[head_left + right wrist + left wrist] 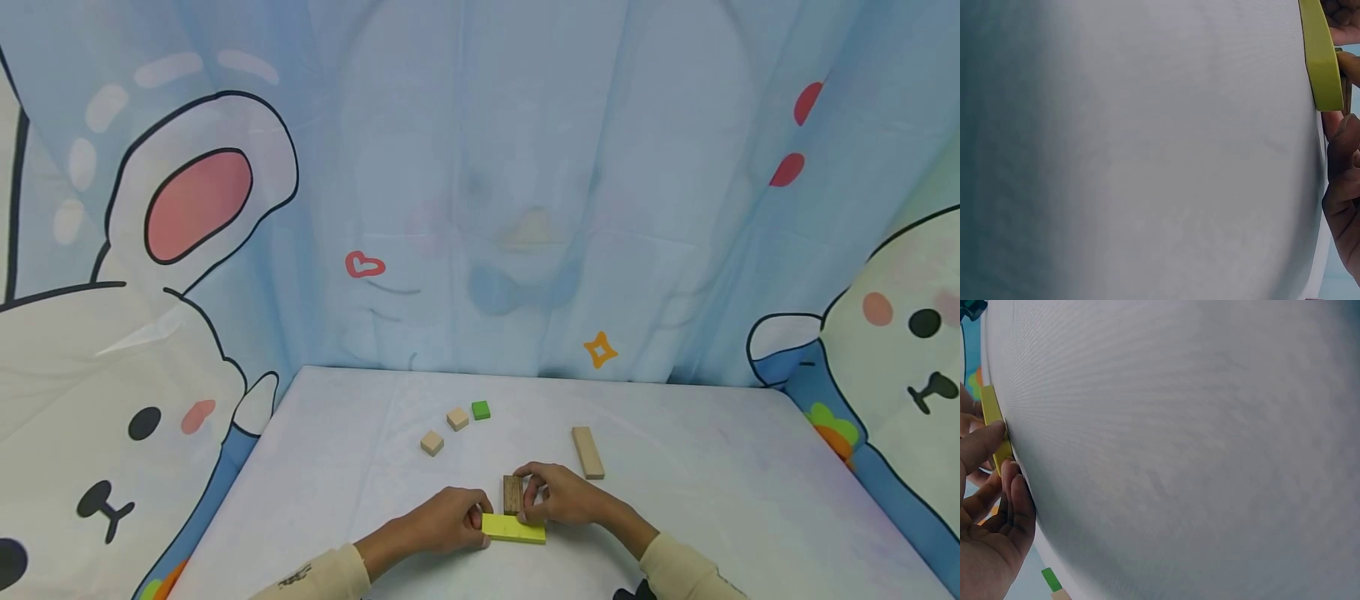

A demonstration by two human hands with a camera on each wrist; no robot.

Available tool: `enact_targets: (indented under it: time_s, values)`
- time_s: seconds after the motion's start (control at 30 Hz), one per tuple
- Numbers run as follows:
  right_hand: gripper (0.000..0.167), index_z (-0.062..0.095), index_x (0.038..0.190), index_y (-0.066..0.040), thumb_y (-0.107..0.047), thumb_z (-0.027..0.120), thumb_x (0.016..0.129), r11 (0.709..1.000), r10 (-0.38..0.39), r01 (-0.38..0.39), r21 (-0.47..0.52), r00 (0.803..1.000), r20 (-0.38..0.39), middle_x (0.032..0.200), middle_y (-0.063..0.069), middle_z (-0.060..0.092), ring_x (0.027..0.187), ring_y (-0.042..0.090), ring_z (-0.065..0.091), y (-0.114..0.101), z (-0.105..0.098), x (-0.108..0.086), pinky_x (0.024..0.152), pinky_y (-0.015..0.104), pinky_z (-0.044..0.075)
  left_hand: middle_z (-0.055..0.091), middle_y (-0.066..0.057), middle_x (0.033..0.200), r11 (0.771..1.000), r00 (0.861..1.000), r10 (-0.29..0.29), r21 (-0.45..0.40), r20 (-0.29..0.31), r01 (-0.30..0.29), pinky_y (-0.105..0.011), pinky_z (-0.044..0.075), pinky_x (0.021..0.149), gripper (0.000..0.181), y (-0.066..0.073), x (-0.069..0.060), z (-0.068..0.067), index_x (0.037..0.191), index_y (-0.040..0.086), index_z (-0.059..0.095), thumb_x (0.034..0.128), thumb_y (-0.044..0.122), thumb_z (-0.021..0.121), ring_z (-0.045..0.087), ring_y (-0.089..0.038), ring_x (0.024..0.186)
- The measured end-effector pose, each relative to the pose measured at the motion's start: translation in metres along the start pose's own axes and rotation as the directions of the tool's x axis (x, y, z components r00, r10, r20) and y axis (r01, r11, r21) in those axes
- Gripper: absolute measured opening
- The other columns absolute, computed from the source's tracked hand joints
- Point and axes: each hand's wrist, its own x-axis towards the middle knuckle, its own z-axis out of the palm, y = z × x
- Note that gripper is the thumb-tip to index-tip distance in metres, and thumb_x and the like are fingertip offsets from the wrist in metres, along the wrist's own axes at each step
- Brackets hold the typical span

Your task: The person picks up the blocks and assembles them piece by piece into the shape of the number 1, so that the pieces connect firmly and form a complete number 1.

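A yellow rectangular block (513, 528) lies crosswise near the front of the white table. My left hand (448, 521) holds its left end between thumb and fingers; the left wrist view shows the same yellow block (990, 403) at those fingertips. A dark brown wooden block (512, 495) stands just behind the yellow one, at a right angle to it. My right hand (564, 495) grips this brown block from the right, fingers at its far end and thumb by its near end, close to the yellow block's top. In the right wrist view the yellow block (1324, 59) partly hides the brown one.
Two pale wooden cubes (432, 442) and a green cube (481, 410) sit farther back on the left. A pale wooden plank (588, 452) lies behind my right hand. Something black (636, 592) shows at the bottom edge. A printed curtain (525, 167) hangs behind the table.
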Motion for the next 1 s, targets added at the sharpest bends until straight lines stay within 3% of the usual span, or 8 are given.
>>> enact_targets:
  time_s: [1.0]
  values:
    - [0.055,0.057,0.132,0.002,-0.023,0.077,0.087,0.999,0.007,-0.007,-0.041,1.0,-0.001,0.086,-0.006,0.064,0.078,0.008,0.055,0.0002,-0.0012,0.0016,0.069,0.023,0.043,0.056,0.012,0.076,0.999,1.0,0.014,0.033,-0.014,-0.014,-0.017,0.045,0.065,0.025,-0.0002,-0.0017,0.0007,0.106,0.012,0.068,0.084,0.013,0.08,0.049,0.002,0.067]
